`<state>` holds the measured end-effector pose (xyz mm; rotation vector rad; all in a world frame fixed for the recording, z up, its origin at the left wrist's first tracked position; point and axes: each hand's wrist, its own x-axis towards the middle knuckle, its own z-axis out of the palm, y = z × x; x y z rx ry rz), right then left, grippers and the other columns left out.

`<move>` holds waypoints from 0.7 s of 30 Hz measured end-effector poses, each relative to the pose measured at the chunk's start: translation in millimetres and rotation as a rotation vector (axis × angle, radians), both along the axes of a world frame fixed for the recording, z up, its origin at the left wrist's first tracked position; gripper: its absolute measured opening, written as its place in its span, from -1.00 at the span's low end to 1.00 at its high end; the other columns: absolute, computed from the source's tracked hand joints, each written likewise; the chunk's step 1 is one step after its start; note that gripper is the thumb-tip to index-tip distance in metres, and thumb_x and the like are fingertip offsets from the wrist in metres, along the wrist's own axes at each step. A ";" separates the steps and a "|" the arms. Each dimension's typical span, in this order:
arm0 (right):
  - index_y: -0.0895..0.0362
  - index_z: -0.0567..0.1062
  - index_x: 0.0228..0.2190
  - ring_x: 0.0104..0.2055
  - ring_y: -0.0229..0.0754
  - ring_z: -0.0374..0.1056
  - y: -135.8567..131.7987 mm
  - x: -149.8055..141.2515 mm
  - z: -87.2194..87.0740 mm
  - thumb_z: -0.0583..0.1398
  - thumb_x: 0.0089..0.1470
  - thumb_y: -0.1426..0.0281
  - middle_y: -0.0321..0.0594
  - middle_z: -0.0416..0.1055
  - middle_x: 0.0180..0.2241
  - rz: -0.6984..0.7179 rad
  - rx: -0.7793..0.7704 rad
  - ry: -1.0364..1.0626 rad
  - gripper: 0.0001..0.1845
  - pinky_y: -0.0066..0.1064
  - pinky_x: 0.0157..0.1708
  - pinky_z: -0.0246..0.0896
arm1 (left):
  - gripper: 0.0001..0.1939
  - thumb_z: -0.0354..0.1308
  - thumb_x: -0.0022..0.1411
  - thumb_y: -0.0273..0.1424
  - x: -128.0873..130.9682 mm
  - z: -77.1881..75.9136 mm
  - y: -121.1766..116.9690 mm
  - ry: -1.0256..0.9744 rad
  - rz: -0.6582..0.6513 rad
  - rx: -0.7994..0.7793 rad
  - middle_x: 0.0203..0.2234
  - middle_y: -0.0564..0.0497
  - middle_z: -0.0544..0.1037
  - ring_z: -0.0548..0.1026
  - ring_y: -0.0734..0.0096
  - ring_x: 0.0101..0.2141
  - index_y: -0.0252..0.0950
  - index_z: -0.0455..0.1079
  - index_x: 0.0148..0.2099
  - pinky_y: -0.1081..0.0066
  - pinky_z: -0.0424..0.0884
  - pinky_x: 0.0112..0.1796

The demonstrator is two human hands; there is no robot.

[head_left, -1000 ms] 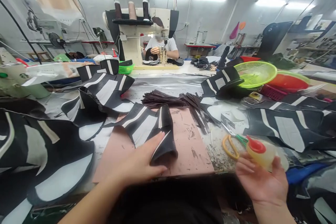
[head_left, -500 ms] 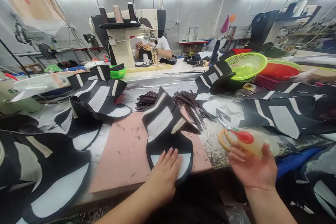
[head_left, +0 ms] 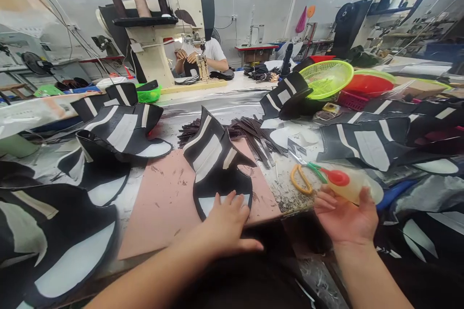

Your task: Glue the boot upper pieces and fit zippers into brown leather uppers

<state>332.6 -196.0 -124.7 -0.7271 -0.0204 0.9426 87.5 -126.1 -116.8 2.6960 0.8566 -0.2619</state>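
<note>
Black piece (head_left: 219, 174), white-patched, partly curled, on pink board (head_left: 159, 203); cloudy bottle (head_left: 357, 186), red-capped, tilted sideways, in right hand (head_left: 346, 217).

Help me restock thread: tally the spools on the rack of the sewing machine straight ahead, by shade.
Dark thread spools, at the left end and right end: 2
Pinkish-beige thread spool, between them: 1
Total: 3

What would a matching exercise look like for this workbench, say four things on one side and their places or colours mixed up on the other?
1. left hand
2. squeeze bottle
3. scissors
4. pink board

A. orange and green handles
B. on the black piece
C. under the black piece
D. in the right hand

Pairs: 1-B, 2-D, 3-A, 4-C
</note>
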 end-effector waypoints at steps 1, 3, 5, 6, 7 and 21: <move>0.20 0.38 -0.45 -0.69 -0.46 0.00 -0.2 -0.4 -0.4 0.28 -0.42 0.15 -0.32 0.23 -0.62 0.000 0.008 0.003 -0.54 -0.63 -0.76 -0.05 | -0.16 -0.14 0.05 0.16 5.5 -5.7 -4.2 -0.004 0.057 0.050 0.13 -0.32 0.16 0.00 -0.21 0.16 -0.38 0.12 0.17 -0.31 -0.06 0.01; 0.20 0.39 -0.45 -0.69 -0.45 0.00 -0.5 -1.6 -1.2 0.27 -0.39 0.15 -0.31 0.24 -0.62 0.009 0.023 0.002 -0.55 -0.62 -0.76 -0.05 | -0.23 -0.12 0.12 0.08 13.0 -21.6 -11.0 -0.040 0.117 0.158 0.14 -0.28 0.15 0.00 -0.18 0.16 -0.34 0.03 0.22 -0.32 -0.12 0.02; 0.21 0.39 -0.46 -0.69 -0.45 0.00 -0.1 -4.0 -0.3 0.27 -0.39 0.14 -0.30 0.24 -0.62 0.024 0.026 -0.004 -0.55 -0.62 -0.76 -0.05 | -0.26 -0.08 0.15 0.00 15.7 -36.3 -14.4 -0.072 0.117 0.234 0.19 -0.23 0.06 -0.05 -0.15 0.18 -0.29 -0.09 0.26 -0.33 -0.17 0.03; 0.21 0.39 -0.47 -0.69 -0.46 0.00 0.3 -5.7 1.4 0.27 -0.39 0.13 -0.31 0.23 -0.63 0.031 0.026 -0.006 -0.55 -0.62 -0.77 -0.06 | -0.29 -0.07 0.17 -0.05 15.3 -40.7 -14.7 -0.077 0.110 0.251 0.21 -0.20 0.02 -0.07 -0.13 0.18 -0.28 -0.11 0.26 -0.33 -0.18 0.04; 0.21 0.39 -0.48 -0.70 -0.47 -0.01 0.6 -7.6 3.9 0.28 -0.41 0.13 -0.32 0.23 -0.63 0.037 0.027 -0.007 -0.54 -0.63 -0.77 -0.06 | -0.34 -0.08 0.20 -0.12 13.8 -42.3 -14.4 -0.079 0.107 0.257 0.22 -0.18 0.00 -0.07 -0.10 0.19 -0.28 -0.11 0.26 -0.32 -0.18 0.04; 0.21 0.39 -0.50 -0.70 -0.43 0.03 -15.9 9.4 -4.8 0.30 -0.47 0.25 -0.28 0.24 -0.65 0.014 0.039 -0.024 -0.60 -0.60 -0.81 0.00 | -0.65 -0.15 0.13 -0.53 -159.6 77.4 5.9 -0.075 0.196 0.484 -0.05 0.15 0.42 0.06 0.19 0.14 -0.20 0.44 -0.47 -0.04 -0.14 0.10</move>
